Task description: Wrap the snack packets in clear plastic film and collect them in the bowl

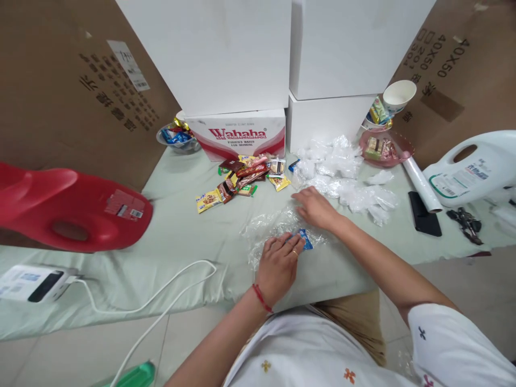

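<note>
A sheet of clear plastic film [260, 228] lies crumpled on the cloth-covered table in front of me. My left hand [280, 263] rests on it, palm down with fingers stretched out, over a small blue-wrapped snack [306, 239] that it partly hides. At the film's far right edge is my right hand [316, 208], its fingers extended and slightly bent. The fingertips are beside the film; whether they touch it I cannot tell. Just beyond my hands sits a pile of wrapped snacks [250, 172]. To the right of the pile lies a heap of clear plastic bundles [334, 166].
A red jug [129, 215] and a white device [38, 282] with a cable are on the left. A film roll [421, 183], black phone [423, 215], keys [465, 223] and white jug [479, 169] stand or lie right. A Wahaba-type carton [242, 134] and white boxes back the table.
</note>
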### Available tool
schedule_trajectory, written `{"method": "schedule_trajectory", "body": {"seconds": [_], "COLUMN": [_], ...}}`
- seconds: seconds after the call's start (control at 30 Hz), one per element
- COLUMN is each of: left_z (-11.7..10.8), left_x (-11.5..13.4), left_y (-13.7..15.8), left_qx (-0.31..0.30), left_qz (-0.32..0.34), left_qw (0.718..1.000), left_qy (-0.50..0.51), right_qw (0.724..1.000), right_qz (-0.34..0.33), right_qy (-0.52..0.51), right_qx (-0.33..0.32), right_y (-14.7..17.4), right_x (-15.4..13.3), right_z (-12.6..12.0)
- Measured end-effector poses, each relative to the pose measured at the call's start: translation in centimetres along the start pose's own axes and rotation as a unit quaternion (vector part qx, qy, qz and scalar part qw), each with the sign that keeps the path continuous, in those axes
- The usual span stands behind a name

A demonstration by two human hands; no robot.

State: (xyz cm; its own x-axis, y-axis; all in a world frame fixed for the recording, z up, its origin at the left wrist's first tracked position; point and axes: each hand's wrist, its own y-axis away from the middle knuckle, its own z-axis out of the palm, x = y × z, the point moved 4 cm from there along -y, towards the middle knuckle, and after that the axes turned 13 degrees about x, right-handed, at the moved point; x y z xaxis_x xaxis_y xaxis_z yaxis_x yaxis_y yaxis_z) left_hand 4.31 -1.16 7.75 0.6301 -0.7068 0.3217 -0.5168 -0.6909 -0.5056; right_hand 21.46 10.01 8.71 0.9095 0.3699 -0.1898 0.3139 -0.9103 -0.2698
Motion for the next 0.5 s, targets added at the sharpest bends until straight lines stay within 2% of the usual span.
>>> {"method": "schedule_trajectory", "body": {"seconds": [0.07, 0.17, 0.27, 0.37, 0.43, 0.5], "left_z": [1.7, 2.5, 2.3, 2.3, 2.5, 3.0], "left_x": [-0.1, -0.7, -0.9, -0.9, -1.1, -1.5], "left_y": [-0.1, -0.1, -0.1, -0.1, -0.1, 0.2], "left_qx": [-0.026, -0.022, -0.015, -0.013, -0.012, -0.011], "left_qz": [-0.016, -0.016, -0.019, -0.029, -0.037, -0.045], "left_qw": [1.000, 1.000, 1.000, 0.999, 0.999, 0.999], "left_qy": [-0.006, -0.002, 0.001, 0.001, 0.007, 0.017], "right_qw": [0.997, 0.985, 0.974, 0.974, 0.975, 0.964], "right_qz": [-0.045, -0.061, -0.079, -0.090, -0.095, -0.109], "right_qy": [0.007, 0.038, -0.015, -0.085, -0.131, -0.208], "right_qx": [-0.058, -0.159, -0.212, -0.189, -0.153, -0.122], "right_y": [-2.0, -4.2, -5.0, -4.1, -2.2, 0.6], "right_x": [-1.4, -2.2, -2.4, -2.2, -2.2, -2.6], "right_z": [1.4, 3.0, 2.2, -0.1, -1.4, -1.9]}}
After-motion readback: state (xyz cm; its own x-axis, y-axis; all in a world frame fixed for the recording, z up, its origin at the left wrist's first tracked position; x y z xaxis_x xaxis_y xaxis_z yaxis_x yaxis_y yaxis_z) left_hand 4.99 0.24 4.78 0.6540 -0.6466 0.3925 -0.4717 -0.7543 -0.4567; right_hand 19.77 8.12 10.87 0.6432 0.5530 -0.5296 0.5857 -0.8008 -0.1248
